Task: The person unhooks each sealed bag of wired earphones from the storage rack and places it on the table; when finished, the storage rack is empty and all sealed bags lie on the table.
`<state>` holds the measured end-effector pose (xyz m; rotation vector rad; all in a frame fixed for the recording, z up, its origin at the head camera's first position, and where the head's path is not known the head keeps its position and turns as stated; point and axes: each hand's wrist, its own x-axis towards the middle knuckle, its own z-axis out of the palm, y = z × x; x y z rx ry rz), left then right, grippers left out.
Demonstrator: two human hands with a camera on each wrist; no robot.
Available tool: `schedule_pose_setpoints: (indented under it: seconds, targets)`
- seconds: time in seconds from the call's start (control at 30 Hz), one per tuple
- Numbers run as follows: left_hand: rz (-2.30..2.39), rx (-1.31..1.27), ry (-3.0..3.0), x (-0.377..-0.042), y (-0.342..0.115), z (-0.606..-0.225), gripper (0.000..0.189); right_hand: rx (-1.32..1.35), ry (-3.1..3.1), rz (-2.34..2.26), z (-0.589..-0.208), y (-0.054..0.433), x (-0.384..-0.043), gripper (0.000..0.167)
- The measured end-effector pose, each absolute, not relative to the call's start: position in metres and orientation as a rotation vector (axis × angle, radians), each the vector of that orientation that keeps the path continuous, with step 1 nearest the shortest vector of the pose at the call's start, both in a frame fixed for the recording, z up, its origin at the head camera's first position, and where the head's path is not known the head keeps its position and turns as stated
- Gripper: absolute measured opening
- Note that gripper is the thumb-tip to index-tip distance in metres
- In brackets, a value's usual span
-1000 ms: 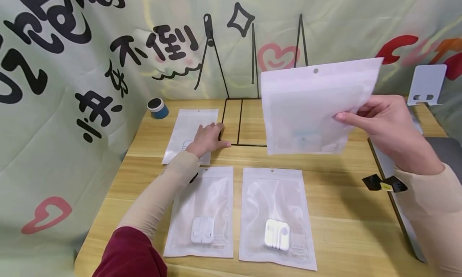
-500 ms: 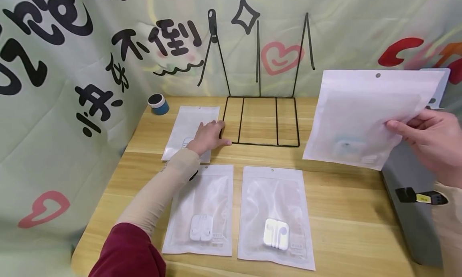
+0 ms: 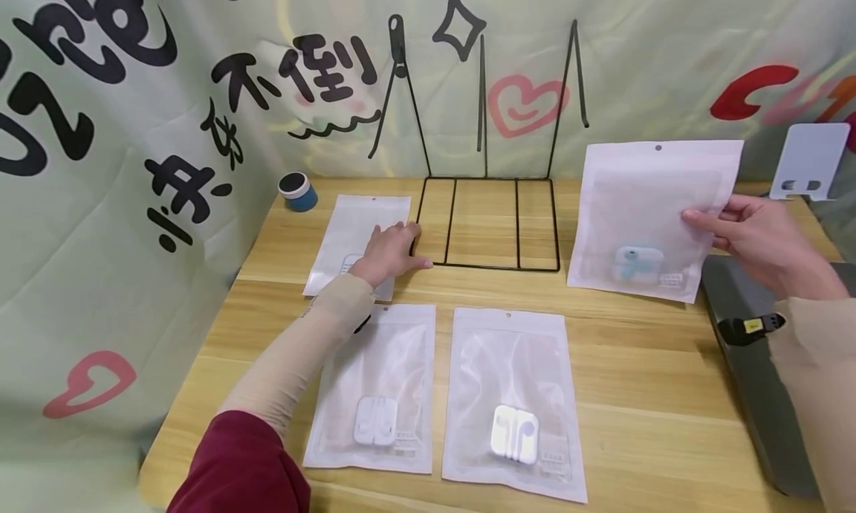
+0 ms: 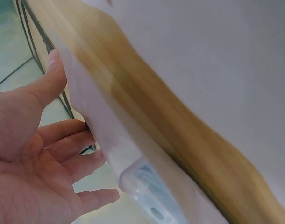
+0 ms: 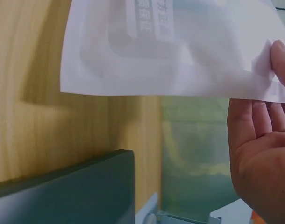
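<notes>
My right hand (image 3: 776,238) pinches a white zip pouch (image 3: 649,201) by its right edge, thumb on the near face. Inside the pouch's lower part shows an earphone case (image 3: 638,264). The right wrist view shows the same pouch (image 5: 156,70) raised over the wood. My left hand (image 3: 389,253) lies at the left side of a black wire rack (image 3: 491,265), fingers fairly straight, overlapping a flat white pouch (image 3: 348,223). Seen from the left wrist, that hand (image 4: 44,154) has thumb and fingers spread beside the pouch edge.
Two more pouches with white earphone cases, a left one (image 3: 374,364) and a right one (image 3: 511,372), lie in front. A blue jar (image 3: 297,192) stands back left. On the right are a dark grey laptop-like slab (image 3: 762,394) and a white stand (image 3: 809,160).
My right hand has carried its pouch rightward from in front of the rack, then slightly back left, uncovering the rack. The left hand has stayed in place.
</notes>
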<state>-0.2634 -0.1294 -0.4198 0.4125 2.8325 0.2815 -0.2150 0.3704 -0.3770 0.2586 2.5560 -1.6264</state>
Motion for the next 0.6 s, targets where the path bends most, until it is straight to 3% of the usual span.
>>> schedule_pose_setpoints:
  seconds: [0.4,0.6]
  targets:
    - [0.274,0.414,2.824,-0.265,-0.131,-0.42,0.078,0.335,2.49,-1.559,-0.39,0.372,-0.249,0.049]
    - [0.268,0.407,2.827,-0.265,-0.13,-0.421,0.077,0.323,2.557,-1.377,-0.397,0.371,-0.263,0.076]
